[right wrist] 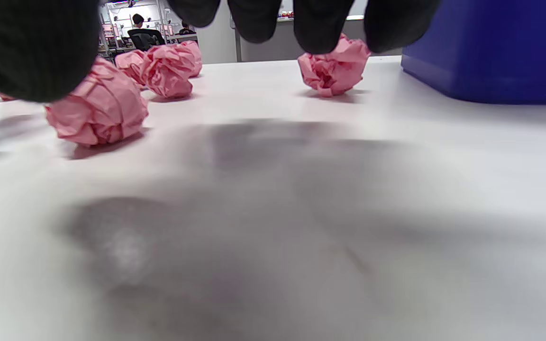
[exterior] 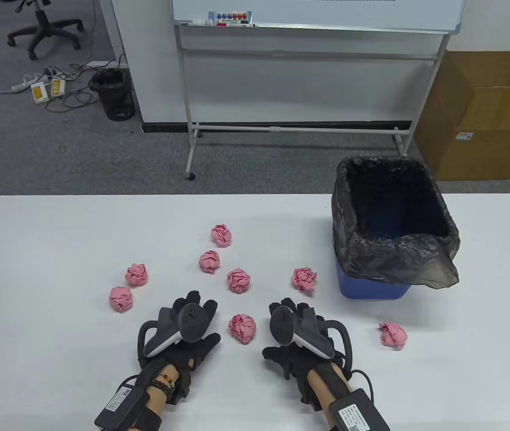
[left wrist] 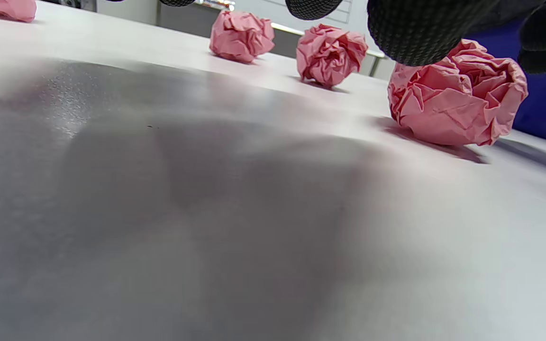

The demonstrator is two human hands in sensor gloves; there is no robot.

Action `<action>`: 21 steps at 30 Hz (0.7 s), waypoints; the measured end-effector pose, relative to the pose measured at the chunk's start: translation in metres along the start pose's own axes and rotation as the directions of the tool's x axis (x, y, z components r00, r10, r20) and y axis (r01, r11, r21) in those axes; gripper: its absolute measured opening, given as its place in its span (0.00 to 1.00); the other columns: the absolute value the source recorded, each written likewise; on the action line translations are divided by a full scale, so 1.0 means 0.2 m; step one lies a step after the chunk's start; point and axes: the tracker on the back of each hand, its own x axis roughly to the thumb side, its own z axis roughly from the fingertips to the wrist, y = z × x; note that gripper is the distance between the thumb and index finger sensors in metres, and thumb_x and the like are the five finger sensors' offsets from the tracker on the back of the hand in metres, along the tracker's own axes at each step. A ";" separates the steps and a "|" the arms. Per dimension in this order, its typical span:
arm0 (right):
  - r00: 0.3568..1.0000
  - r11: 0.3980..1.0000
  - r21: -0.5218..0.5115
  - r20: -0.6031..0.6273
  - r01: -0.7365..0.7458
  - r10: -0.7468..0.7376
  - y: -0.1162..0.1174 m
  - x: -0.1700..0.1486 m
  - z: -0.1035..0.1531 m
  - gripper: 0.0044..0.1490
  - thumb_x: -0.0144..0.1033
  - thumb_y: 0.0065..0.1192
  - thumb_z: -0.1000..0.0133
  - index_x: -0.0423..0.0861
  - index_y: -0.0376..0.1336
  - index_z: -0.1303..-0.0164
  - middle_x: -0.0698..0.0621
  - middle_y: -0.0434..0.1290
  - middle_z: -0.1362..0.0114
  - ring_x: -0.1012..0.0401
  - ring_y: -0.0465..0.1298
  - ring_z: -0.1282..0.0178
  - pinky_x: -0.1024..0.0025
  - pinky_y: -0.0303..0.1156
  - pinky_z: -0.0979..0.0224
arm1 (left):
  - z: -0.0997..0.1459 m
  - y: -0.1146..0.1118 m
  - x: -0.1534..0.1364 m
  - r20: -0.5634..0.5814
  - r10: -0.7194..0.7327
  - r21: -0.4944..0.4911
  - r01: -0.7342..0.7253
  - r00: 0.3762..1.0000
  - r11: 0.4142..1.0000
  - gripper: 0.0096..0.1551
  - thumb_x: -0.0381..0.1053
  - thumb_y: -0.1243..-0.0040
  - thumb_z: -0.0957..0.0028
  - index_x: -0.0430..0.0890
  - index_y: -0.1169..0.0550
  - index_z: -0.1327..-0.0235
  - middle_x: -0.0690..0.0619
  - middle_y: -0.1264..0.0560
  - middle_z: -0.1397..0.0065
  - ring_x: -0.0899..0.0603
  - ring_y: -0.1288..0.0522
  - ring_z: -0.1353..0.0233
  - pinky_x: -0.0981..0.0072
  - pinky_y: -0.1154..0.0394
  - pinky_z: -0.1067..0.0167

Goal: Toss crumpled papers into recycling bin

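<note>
1. The crumpled pink paper balls look light, soft and springy; pinch one loosely around its middle.
2. Eight lie scattered on the white bench, left of the lined blue bin.
3. Left hand and right hand rest spread, holding nothing, flanking the nearest ball.

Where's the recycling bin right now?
In the table view the bin, blue with a black bag liner, stands on the table's far right side, beyond the right hand; the nearest paper ball lies just to its left.
</note>
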 end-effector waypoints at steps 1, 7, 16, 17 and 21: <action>1.000 1.000 0.001 0.000 0.000 0.000 0.00 0.00 0.00 0.64 0.68 0.63 0.62 0.60 0.40 0.20 0.54 0.45 0.11 0.47 0.52 0.10 0.42 0.55 0.18 | 0.00 0.00 0.00 -0.001 0.000 0.000 0.000 1.000 1.000 0.46 0.64 0.47 0.48 0.54 0.48 0.18 0.41 0.60 0.12 0.28 0.56 0.16 0.27 0.50 0.26; 1.000 1.000 0.001 0.003 0.000 0.000 0.00 0.00 0.00 0.64 0.68 0.63 0.62 0.60 0.40 0.20 0.55 0.46 0.11 0.47 0.52 0.10 0.42 0.55 0.18 | 0.00 0.00 0.00 -0.005 0.003 0.005 -0.003 1.000 1.000 0.46 0.64 0.47 0.48 0.54 0.48 0.18 0.41 0.60 0.12 0.28 0.56 0.16 0.27 0.50 0.26; 1.000 1.000 -0.008 0.012 0.011 -0.011 -0.01 0.01 0.00 0.64 0.68 0.64 0.62 0.60 0.40 0.19 0.54 0.46 0.11 0.47 0.52 0.10 0.42 0.55 0.18 | -0.01 0.00 -0.01 -0.011 -0.009 0.015 0.009 1.000 1.000 0.46 0.64 0.47 0.48 0.54 0.47 0.18 0.40 0.60 0.12 0.28 0.55 0.16 0.27 0.49 0.26; 1.000 1.000 -0.010 0.012 0.013 -0.013 -0.01 0.01 0.00 0.64 0.67 0.64 0.62 0.60 0.40 0.20 0.54 0.46 0.11 0.47 0.53 0.10 0.42 0.56 0.18 | -0.01 0.01 -0.01 -0.016 -0.011 0.019 0.012 1.000 1.000 0.46 0.64 0.47 0.48 0.54 0.47 0.18 0.40 0.59 0.13 0.28 0.55 0.16 0.27 0.49 0.26; 1.000 1.000 -0.009 0.017 0.007 -0.007 -0.01 0.02 0.00 0.64 0.68 0.64 0.62 0.60 0.40 0.19 0.54 0.46 0.11 0.47 0.53 0.10 0.42 0.56 0.18 | -0.01 0.03 -0.04 -0.040 -0.012 0.039 0.013 0.999 0.999 0.46 0.64 0.47 0.48 0.53 0.47 0.18 0.40 0.59 0.12 0.28 0.55 0.16 0.27 0.49 0.26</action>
